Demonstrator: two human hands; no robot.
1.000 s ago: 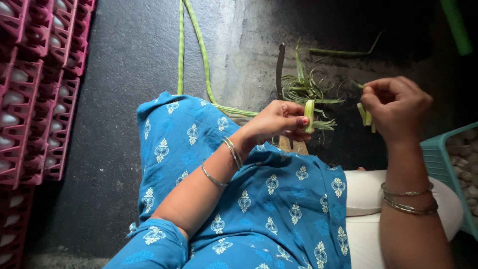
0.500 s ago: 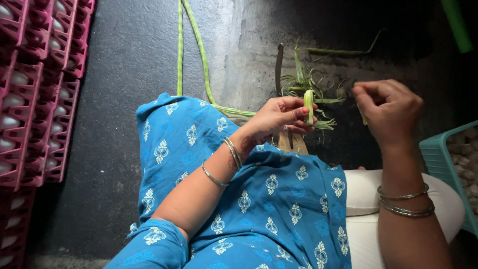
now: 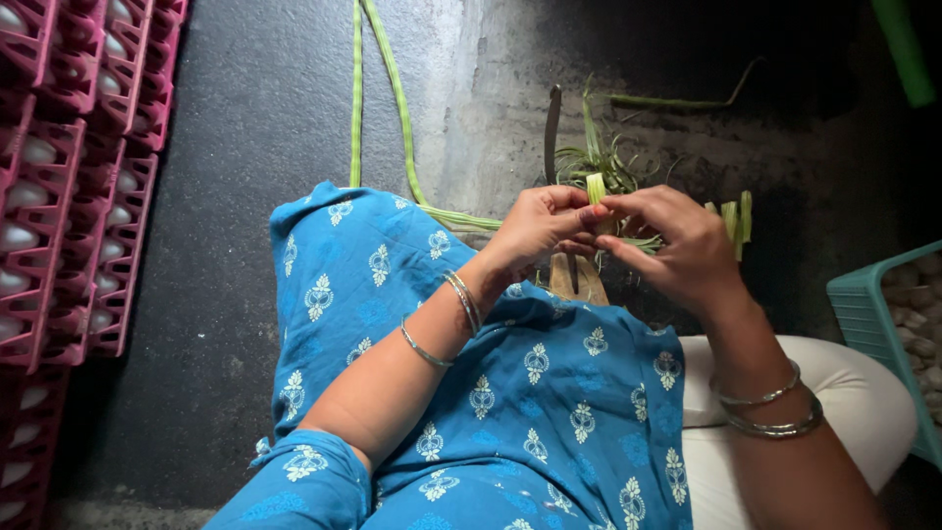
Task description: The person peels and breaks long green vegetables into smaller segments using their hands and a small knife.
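Both hands, left hand (image 3: 535,231) and right hand (image 3: 677,250), pinch the green leaf strip (image 3: 596,186), folding it; next needs a firm crease.

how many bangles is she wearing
4. Two on the left wrist: one bangle by the hand, one further up the forearm. Two on the right wrist: one above another. Others may be hidden underneath.

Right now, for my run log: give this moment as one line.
left hand: pinching folded green leaf strip | right hand: touching same strip | pink plastic egg trays: far left
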